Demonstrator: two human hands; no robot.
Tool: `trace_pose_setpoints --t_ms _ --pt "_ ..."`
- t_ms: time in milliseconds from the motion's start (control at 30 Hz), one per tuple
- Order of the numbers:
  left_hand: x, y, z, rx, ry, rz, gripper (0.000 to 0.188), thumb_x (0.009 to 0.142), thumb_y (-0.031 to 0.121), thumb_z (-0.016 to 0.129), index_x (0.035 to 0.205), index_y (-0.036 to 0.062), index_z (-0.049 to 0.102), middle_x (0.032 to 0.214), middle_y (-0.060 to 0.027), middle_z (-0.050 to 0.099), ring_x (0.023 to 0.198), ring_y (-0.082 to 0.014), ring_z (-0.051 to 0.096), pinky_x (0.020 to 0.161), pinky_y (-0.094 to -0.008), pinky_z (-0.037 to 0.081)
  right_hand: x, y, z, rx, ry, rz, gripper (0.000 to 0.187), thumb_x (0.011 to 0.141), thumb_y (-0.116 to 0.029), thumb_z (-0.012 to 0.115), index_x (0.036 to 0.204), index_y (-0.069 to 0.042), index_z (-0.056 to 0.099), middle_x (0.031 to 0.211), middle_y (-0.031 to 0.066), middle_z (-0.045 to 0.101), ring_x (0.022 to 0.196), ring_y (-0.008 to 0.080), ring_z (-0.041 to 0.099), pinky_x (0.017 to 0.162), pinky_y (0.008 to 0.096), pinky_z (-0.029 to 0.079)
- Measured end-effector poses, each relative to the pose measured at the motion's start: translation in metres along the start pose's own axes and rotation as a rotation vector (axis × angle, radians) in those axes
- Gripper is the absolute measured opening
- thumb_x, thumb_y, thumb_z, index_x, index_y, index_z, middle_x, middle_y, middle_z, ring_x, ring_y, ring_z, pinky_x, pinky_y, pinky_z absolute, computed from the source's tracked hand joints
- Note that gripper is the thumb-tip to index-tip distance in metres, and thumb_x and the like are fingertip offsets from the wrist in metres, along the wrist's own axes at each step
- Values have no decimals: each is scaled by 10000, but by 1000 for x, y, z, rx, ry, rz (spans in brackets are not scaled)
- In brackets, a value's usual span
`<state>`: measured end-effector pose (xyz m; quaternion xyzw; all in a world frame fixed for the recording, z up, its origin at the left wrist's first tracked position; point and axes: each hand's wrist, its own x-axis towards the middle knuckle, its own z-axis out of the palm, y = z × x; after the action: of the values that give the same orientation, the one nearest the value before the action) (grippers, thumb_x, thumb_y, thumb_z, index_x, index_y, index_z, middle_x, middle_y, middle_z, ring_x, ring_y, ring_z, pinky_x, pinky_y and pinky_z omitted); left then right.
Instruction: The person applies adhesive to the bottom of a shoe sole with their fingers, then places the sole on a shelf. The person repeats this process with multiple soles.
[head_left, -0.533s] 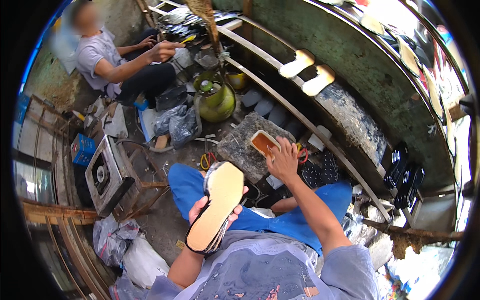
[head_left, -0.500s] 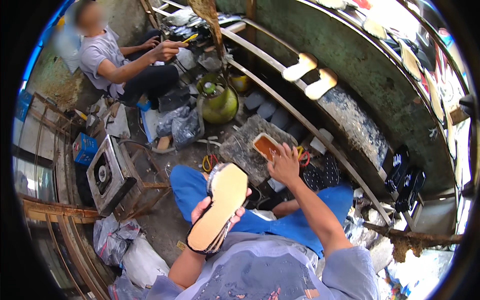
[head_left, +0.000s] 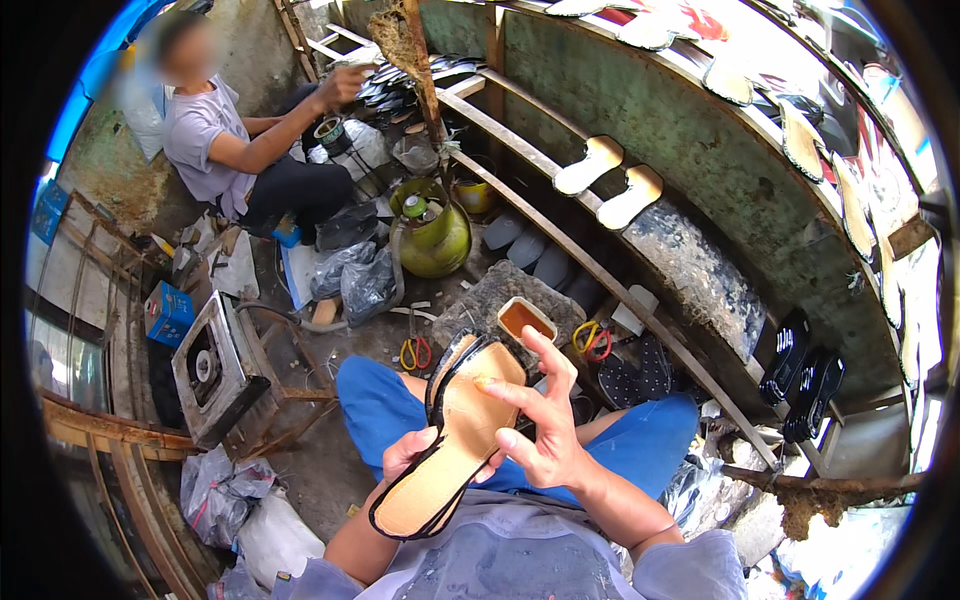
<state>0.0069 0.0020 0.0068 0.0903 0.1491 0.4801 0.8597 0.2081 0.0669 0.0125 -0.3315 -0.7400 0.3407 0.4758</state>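
A half-made sandal [head_left: 445, 425], its tan sole facing up and black material along its edges, lies tilted above my lap. My left hand [head_left: 408, 453] grips it from the left, thumb at the edge and fingers underneath. My right hand [head_left: 550, 430] has its fingers spread. One fingertip touches the tan surface near the wide end, where a small yellowish smear shows. Just beyond the right hand, a small white tray [head_left: 503, 324] of orange-brown liquid rests at the edge of a stone slab [head_left: 468, 301].
Scissors with red and yellow handles [head_left: 593, 340] lie right of the tray, another pair [head_left: 415, 354] left of the slab. A green gas cylinder [head_left: 437, 243] stands beyond. To the left is a stove [head_left: 205, 365]. Wooden racks hold soles [head_left: 630, 197]. A person [head_left: 215, 130] sits far left.
My right hand has come back from the tray to the sandal, a fingertip now on its sole. My left hand still holds the sandal. The other person's raised hand has shifted.
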Motion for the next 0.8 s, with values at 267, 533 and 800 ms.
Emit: trace_pose_setpoints --t_ms 267,533,800 --pt "0 4 2 106 -27 -38 745 944 438 566 1469 -69 415 1240 -271 589 1029 -326 584 908 -399 475 -3 -2 14 -390 48 9 408 937 -306 573 1295 -236 756 1665 199 285 1482 380 253 1189 500 168" --pt "1 5 -2 131 -77 -69 726 961 433 547 1424 -114 435 1230 -263 588 1047 -304 585 964 -366 458 4 -5 9 -369 117 141 364 923 -261 592 1236 -281 776 1666 165 313 1483 371 282 1163 494 165" --pt "1 3 -3 106 -124 -80 714 1001 430 502 1431 -134 423 1276 -271 558 1085 -297 576 997 -366 438 13 -14 12 -360 177 101 362 995 -321 520 1189 -192 797 1654 205 327 1487 360 285 1174 462 144"
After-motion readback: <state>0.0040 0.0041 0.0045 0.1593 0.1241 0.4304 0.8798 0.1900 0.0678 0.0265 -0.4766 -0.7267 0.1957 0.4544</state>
